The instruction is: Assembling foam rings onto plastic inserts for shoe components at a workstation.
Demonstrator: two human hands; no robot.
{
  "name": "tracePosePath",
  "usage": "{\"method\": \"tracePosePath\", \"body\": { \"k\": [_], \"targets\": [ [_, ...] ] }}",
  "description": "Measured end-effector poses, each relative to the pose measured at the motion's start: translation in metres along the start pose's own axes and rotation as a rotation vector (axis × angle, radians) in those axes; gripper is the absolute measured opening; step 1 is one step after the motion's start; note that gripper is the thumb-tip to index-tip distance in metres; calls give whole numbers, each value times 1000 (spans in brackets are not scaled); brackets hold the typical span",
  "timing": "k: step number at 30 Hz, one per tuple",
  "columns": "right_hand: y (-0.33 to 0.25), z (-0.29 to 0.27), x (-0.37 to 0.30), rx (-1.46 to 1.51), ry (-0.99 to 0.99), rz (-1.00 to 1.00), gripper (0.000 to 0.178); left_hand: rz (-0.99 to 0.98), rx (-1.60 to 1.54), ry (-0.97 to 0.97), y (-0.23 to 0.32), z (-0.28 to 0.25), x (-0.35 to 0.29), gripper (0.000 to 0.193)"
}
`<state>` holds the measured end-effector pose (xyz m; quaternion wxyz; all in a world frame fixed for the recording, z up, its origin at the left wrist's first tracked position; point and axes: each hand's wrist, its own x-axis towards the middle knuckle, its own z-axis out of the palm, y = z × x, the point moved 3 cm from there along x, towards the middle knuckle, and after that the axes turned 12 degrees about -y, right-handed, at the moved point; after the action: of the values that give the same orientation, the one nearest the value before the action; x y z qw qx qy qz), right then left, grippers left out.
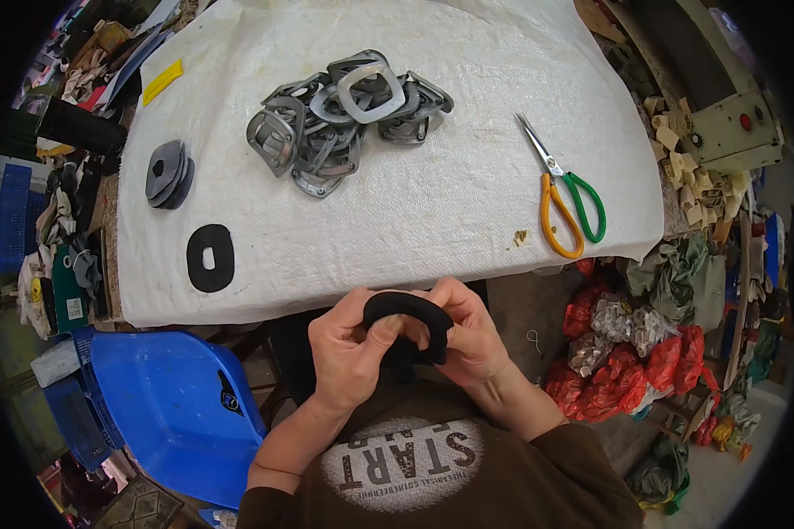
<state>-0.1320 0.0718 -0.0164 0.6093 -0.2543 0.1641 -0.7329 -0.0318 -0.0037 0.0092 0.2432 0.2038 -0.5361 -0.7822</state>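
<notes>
We see the left hand (348, 348) and the right hand (470, 331) both pinched on one black padded ring (410, 305), the left thumb pressed against its inner edge and the right hand gripping its other end. The ring is in the air just off the near edge of the worktop (468, 212), above the lap, so if either pinch slips we would expect it to drop to the lap or the floor and pick up dirt. It looks soft and is bent into an arch; if the two hands pull unevenly, we judge that it could stretch out of shape or tear along a seam, and we cannot make out its underside, hidden by the fingers. On the worktop, the flat black oval pad (210, 279) lies near the front edge, where a sleeve could sweep it off. The grey plastic frames (326, 154) are heaped loosely, so tugging one out could bring others sliding. The scissors (549, 166) lie to the right with their handles toward the edge, and a careless elbow could knock them down.
</notes>
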Motion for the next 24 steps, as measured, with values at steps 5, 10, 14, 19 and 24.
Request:
{"method": "tracePosePath", "body": {
  "k": [5, 10, 14, 19, 24],
  "targets": [
    [-12, 4, 2, 7, 145, 22, 17, 1, 68, 7, -7, -15, 1, 16],
    [-19, 0, -1, -414, 90, 11, 13, 11, 253, 77, -7, -19, 0, 18],
    [-14, 0, 1, -435, 152, -34, 11, 5, 331, 80, -4, -18, 0, 18],
    [-5, -3, -1, -186, 253, -25, 14, 90, 252, 35, -6, -17, 1, 17],
    [-2, 11, 6, 78, 125, -35, 15, 89, 195, 5, -8, -16, -2, 18]
  ]
}}
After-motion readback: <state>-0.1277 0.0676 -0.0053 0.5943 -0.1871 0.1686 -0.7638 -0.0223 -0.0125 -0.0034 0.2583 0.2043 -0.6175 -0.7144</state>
